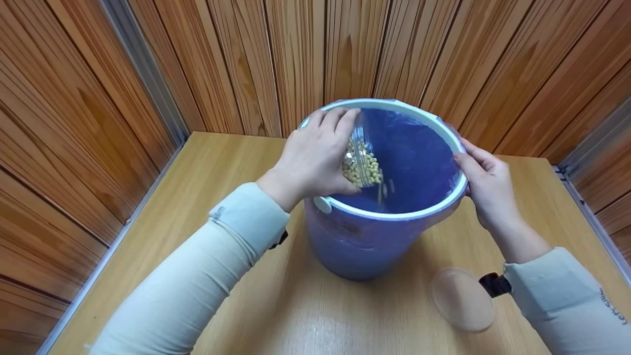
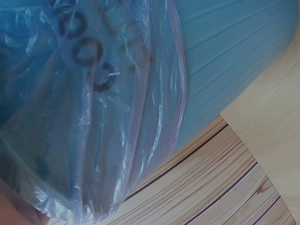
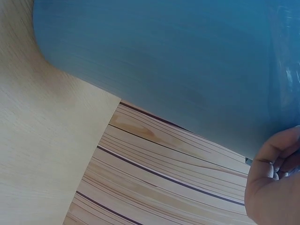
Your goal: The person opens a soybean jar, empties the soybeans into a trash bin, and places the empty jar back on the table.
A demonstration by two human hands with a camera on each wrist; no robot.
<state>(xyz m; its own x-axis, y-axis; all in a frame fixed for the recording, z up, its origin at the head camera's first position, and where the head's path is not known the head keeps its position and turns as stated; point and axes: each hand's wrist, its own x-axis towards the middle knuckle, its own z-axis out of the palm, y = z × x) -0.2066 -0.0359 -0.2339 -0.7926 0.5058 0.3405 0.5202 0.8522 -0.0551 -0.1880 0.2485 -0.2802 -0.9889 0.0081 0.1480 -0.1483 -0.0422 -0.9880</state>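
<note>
In the head view my left hand [image 1: 313,160] grips a clear plastic jar [image 1: 359,129], tipped over inside the mouth of a purple-blue trash bin [image 1: 362,254]. Pale yellow-green beans [image 1: 368,170] lie at the jar's opening, and a few are falling into the bin. My right hand [image 1: 488,185] pinches the bin's pale rim [image 1: 389,216] on the right, thumb on top. A translucent plastic bag [image 2: 126,117] lines the bin and hangs over its outside. In the right wrist view, curled fingers of the right hand [image 3: 269,192] touch the bin's upper edge.
A round clear lid [image 1: 462,300] lies on the wooden table [image 1: 236,301], right of the bin and close to my right wrist. Wood-plank walls [image 1: 236,64] stand behind the table and on both sides, with metal strips [image 1: 143,64] at the corners.
</note>
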